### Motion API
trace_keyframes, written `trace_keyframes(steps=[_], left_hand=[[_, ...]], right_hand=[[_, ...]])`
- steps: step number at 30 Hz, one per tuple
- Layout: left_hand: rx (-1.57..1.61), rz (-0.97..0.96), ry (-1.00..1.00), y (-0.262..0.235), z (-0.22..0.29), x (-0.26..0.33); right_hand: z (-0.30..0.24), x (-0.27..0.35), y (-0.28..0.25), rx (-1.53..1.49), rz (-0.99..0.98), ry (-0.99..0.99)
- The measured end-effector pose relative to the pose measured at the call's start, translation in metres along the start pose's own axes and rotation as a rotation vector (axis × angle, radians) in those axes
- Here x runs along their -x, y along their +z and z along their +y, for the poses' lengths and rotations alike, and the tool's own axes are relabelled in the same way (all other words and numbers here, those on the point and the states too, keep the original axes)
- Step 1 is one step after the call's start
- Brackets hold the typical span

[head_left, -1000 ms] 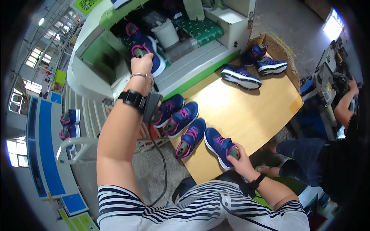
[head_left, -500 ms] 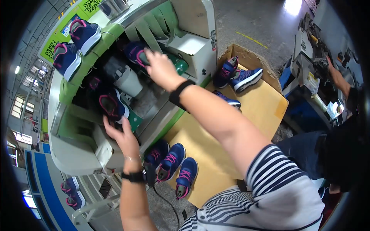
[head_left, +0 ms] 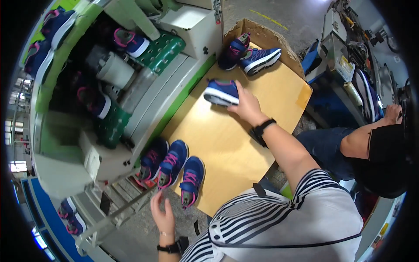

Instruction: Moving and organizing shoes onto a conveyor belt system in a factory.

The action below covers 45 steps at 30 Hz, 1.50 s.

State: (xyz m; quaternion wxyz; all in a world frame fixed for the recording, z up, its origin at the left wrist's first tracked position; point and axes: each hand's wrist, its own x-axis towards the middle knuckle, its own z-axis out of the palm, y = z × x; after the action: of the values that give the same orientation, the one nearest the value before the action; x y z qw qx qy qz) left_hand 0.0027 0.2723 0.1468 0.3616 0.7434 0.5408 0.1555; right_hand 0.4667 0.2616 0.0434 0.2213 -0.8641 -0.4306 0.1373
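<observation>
My right hand (head_left: 245, 104) rests on the heel of a navy sneaker with a white sole (head_left: 221, 92), which lies on the wooden table (head_left: 244, 144). My left hand (head_left: 162, 213) hangs open below the table's near edge, close to three navy-and-pink sneakers (head_left: 173, 165) lined up there. It holds nothing. Two more navy sneakers (head_left: 248, 54) lie at the far end of the table against a cardboard wall.
A green and white machine (head_left: 131, 83) with sneakers mounted on it stands left of the table. Another person (head_left: 371, 153) sits at the right beside a work station. More sneakers (head_left: 70, 214) sit on a rack at lower left.
My right hand came down from the machine and now lies on a sneaker on the table. My left hand dropped from the machine to below the table's near edge.
</observation>
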Motion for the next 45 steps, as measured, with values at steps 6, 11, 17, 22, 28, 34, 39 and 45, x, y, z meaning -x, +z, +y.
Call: trace_keyframes(steps=[6, 11, 17, 22, 28, 34, 39, 45], left_hand=[[0.829, -0.451, -0.115, 0.023, 0.074, -0.048], [1.104, -0.342, -0.323, -0.036, 0.061, -0.007], [1.058, 0.251, -0.070, -0.083, 0.056, 0.044], [0.907, 0.360, -0.011, -0.090, 0.037, 0.062], [0.699, 0.383, 0.121, -0.056, 0.060, 0.037], [0.754, 0.463, 0.178, -0.033, 0.132, -0.087], [0.191, 0.791, 0.153, -0.032, 0.120, -0.222], [0.272, 0.631, 0.285, -0.044, 0.083, -0.287]], right_hand=[[-0.080, 0.140, -0.020, -0.251, -0.164, -0.681], [-0.153, 0.188, 0.023, -0.577, 0.089, -0.436], [-0.212, 0.254, 0.126, -0.489, -0.191, -0.118], [-0.174, 0.246, 0.104, -0.655, -0.151, -0.271], [-0.068, 0.255, 0.059, -0.417, -0.482, -0.437], [-0.061, 0.230, 0.017, -0.645, -0.580, -0.078], [-0.092, 0.149, -0.068, -0.838, -0.317, -0.035], [-0.196, -0.031, -0.117, -0.773, 0.371, -0.562]])
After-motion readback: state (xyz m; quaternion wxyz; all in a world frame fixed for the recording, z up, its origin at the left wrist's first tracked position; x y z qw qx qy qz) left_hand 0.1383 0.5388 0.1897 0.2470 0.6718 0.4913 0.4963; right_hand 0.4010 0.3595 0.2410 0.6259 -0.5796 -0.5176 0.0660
